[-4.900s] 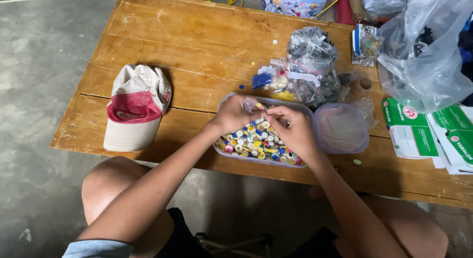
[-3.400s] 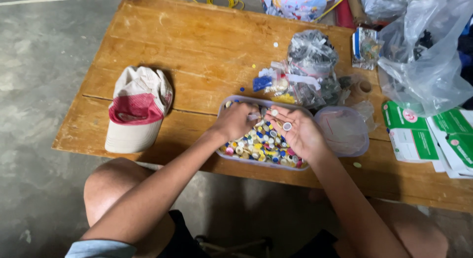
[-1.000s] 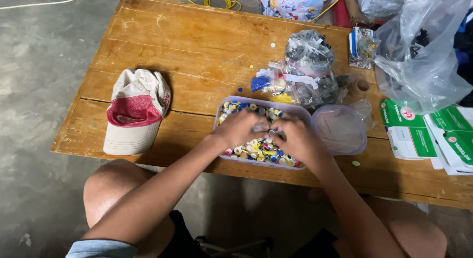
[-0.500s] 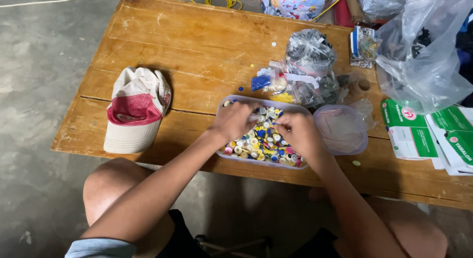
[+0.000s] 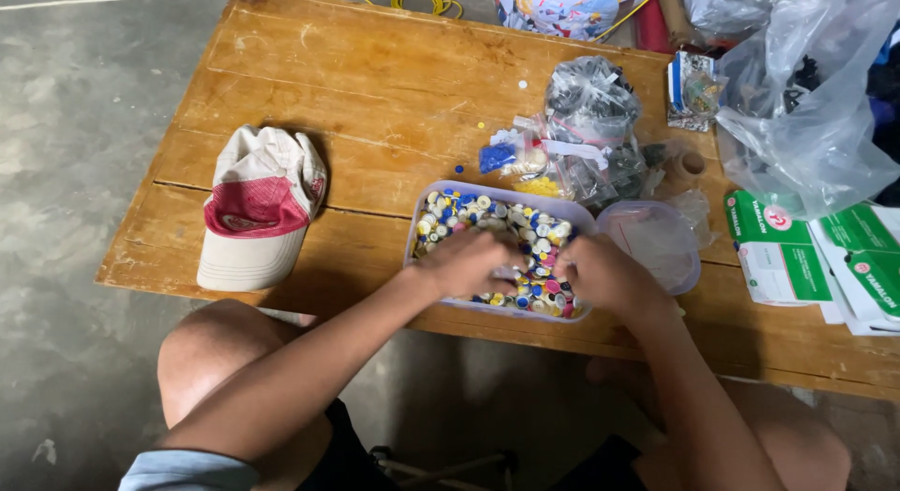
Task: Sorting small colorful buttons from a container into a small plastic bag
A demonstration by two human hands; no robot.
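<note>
A clear plastic tray (image 5: 416, 230) full of small coloured caps (image 5: 511, 225) sits near the front edge of a wooden table (image 5: 375, 88). My left hand (image 5: 466, 263) lies in the tray's near half, fingers curled down among the caps. My right hand (image 5: 600, 272) rests at the tray's right near corner, fingers bent over the caps. What either hand grips is hidden under the fingers.
A red and cream cap (image 5: 257, 210) lies left of the tray. A clear lid (image 5: 661, 241) sits to its right. Clear bags of small parts (image 5: 591, 125), a large plastic bag (image 5: 806, 116) and green and white boxes (image 5: 797, 256) crowd the right side.
Both hands have moved toward the tray's near edge and dipped lower into the caps; earlier they were raised over the middle of the tray.
</note>
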